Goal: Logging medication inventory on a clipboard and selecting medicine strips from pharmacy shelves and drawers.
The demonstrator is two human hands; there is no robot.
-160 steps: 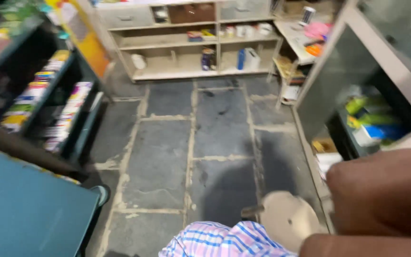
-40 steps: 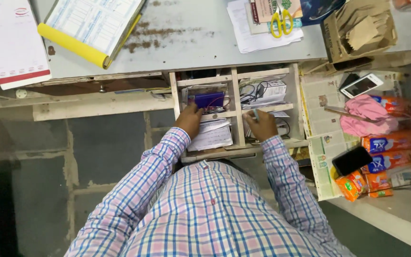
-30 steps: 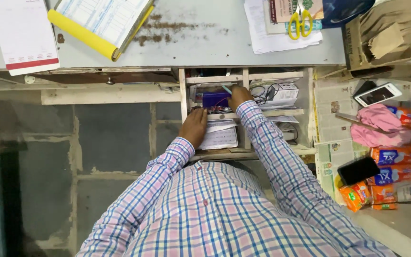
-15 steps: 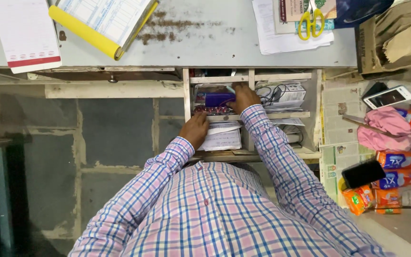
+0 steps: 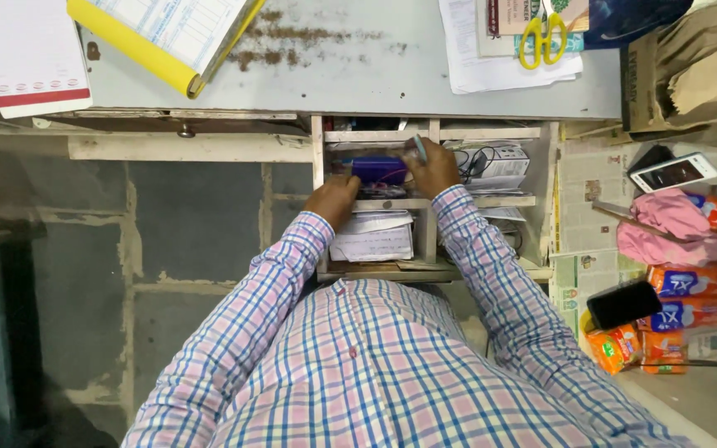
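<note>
Both hands reach into an open wooden drawer (image 5: 541, 207) pulled out from under a grey metal desk (image 5: 358, 79). The drawer is split by wooden dividers into compartments. The left hand (image 5: 334, 199) rests palm-down in the left rear compartment, its fingers curled over the front edge of a purple box (image 5: 379, 168) that lies just ahead of it; whether the fingers clasp the box or only touch it cannot be told. The right hand (image 5: 435, 170) sits over the divider at the box's right end, pinching a small pale object (image 5: 417, 149) between thumb and fingertips; it looks like a few thin slips or a small packet, too blurred to name. That object stands just above and to the right of the purple box, close to it but not clearly touching.

Nearer the body, a stack of white papers (image 5: 373, 239) fills the front compartment below the left wrist. The right compartment holds tangled black cables (image 5: 479, 162) and white printed slips (image 5: 504, 166).

On the desk top lie a yellow-edged ledger (image 5: 168, 37), a red-and-white pad (image 5: 22, 54) and yellow-handled scissors (image 5: 541, 37) on loose sheets. To the right, a white phone (image 5: 674, 172), a pink cloth (image 5: 665, 228), a black phone (image 5: 624, 303) and orange packets (image 5: 690, 286) rest on newspaper.
</note>
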